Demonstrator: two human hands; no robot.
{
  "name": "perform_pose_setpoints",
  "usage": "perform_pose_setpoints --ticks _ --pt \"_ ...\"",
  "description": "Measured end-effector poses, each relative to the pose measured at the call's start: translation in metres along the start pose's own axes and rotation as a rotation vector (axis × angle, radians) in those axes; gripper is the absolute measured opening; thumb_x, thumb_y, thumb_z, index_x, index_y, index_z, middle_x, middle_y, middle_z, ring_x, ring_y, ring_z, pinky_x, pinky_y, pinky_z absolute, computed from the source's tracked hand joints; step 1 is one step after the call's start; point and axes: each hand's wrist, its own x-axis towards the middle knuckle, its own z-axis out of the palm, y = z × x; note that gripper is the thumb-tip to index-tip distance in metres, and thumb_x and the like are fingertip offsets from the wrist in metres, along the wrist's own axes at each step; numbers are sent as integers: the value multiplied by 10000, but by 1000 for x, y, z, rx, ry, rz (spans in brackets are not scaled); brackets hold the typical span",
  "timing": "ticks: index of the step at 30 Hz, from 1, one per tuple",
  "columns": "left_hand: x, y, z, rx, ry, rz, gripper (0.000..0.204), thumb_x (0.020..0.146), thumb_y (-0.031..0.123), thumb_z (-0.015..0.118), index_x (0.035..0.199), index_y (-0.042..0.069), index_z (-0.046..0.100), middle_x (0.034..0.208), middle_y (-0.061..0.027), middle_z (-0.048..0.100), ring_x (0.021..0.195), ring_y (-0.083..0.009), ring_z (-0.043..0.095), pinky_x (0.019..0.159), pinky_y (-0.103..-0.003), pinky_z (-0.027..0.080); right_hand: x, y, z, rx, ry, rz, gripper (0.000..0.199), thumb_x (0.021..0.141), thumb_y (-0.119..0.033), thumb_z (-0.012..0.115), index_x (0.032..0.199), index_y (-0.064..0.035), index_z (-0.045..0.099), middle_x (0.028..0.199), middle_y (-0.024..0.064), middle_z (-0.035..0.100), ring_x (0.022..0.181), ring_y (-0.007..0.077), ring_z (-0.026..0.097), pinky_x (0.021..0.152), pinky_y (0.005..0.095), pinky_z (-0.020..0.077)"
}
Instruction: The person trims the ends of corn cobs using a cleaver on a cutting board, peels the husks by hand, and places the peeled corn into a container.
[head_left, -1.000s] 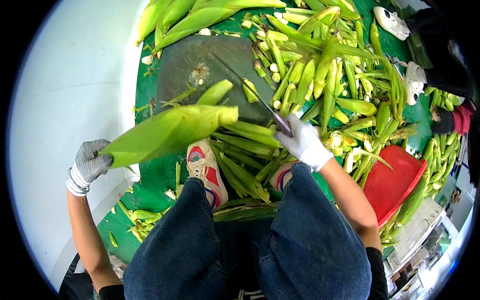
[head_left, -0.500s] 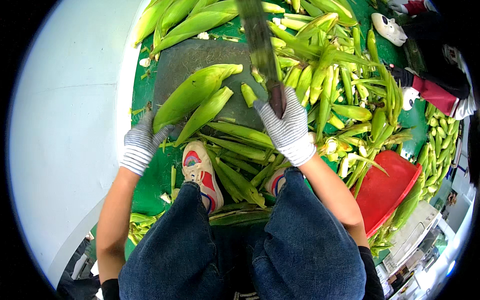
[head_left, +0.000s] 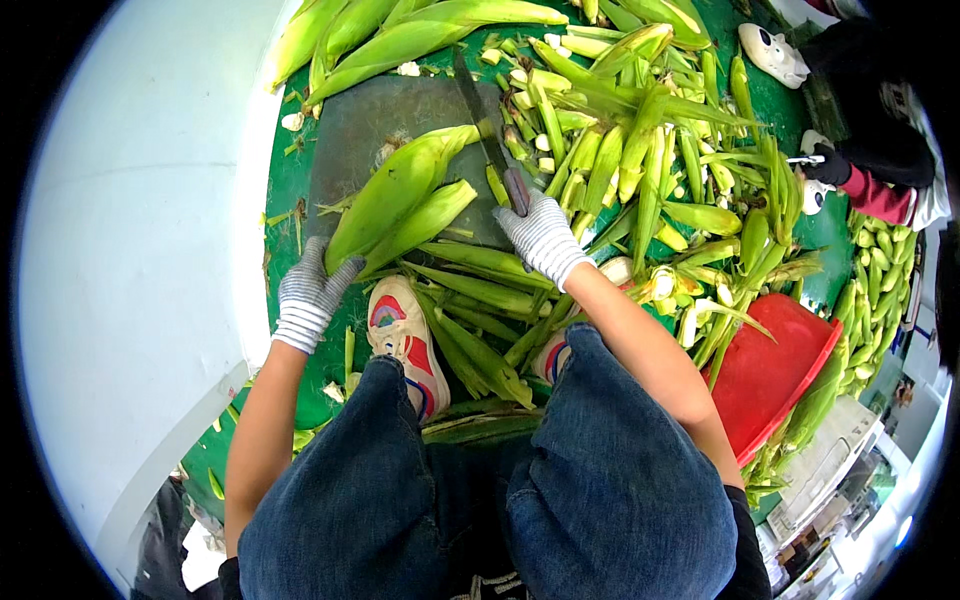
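My left hand [head_left: 310, 295], in a grey-and-white striped glove, is closed around the lower end of a green unpeeled ear of corn [head_left: 385, 190]. That ear lies slanted across a dark mat [head_left: 365, 110], its cut stalk end pointing up and to the right. Against its right side rests a narrower green piece of corn husk [head_left: 432, 215]. My right hand [head_left: 545, 238], gloved alike, grips a knife [head_left: 516, 190] by its dark handle. The long blade points away from me over the mat's right part, beside a short green stub [head_left: 496, 186].
Several long ears [head_left: 430, 40] lie beyond the mat. Cut stalks and husks [head_left: 640, 150] are heaped on the right. Husks [head_left: 480, 290] lie between my shoes. A red plastic container [head_left: 765, 370] stands at right, near another person's dark-gloved hand [head_left: 828, 165]. A white panel [head_left: 150, 250] borders the left.
The knife has come down from its raised, blurred position toward the mat, and my right hand has shifted left. My left hand has moved right and now grasps the ear, which has shifted slightly right.
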Motion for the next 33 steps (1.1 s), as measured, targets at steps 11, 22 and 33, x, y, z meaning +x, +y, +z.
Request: perform_pose_setpoints --ticks 11,22,33 --pt "-8 52 -25 -393 -211 -293 365 836 298 623 982 -35 592 786 -98 614 631 -115 527 567 -251 438 -3 -9 -21 89 -185 141 326 777 -233 610 889 63 530 585 166 539 469 267 540 470 368 456" --pt "11 -2 -101 -252 -393 -292 477 790 452 622 977 14 646 647 -55 589 500 -100 490 456 -235 426 -85 53 -57 124 -16 152 418 769 -196 662 1084 45 529 711 82 580 612 155 529 575 298 454" --pt "162 142 -22 869 151 330 563 724 71 610 1251 183 448 1360 -120 340 1263 -330 325 997 -511 337 -93 56 -49 715 -144 176 215 783 -194 690 843 -91 512 645 1 522 562 91 487 504 243 406"
